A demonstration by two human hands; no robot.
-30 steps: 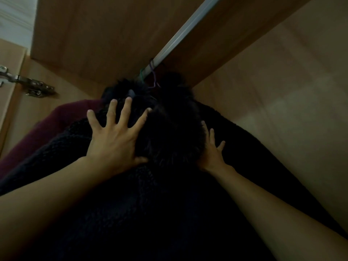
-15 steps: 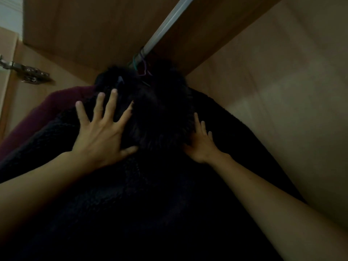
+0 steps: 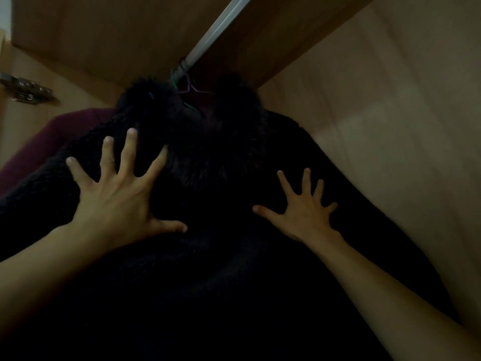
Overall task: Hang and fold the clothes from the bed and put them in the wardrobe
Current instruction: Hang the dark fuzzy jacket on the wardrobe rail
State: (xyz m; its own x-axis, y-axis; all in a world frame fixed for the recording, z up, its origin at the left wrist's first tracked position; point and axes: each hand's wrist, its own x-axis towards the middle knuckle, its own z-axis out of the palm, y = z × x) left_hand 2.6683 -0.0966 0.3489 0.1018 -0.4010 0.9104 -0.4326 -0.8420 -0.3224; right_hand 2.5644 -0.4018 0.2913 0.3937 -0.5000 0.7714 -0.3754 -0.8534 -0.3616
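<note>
Nearest us, our two bare forearms rise from the lower corners of the frame. Our left hand (image 3: 117, 199) lies flat with fingers spread wide on a black fuzzy coat (image 3: 208, 282); our right hand (image 3: 302, 214), right of centre, rests splayed on it too, gripping nothing. The coat fills the middle and hangs inside the wardrobe (image 3: 390, 100). A maroon garment (image 3: 52, 136) shows at left. Farther up, wire hanger hooks (image 3: 186, 86) loop over the metal rail (image 3: 216, 32); a door hinge (image 3: 28, 91) sits upper left.
</note>
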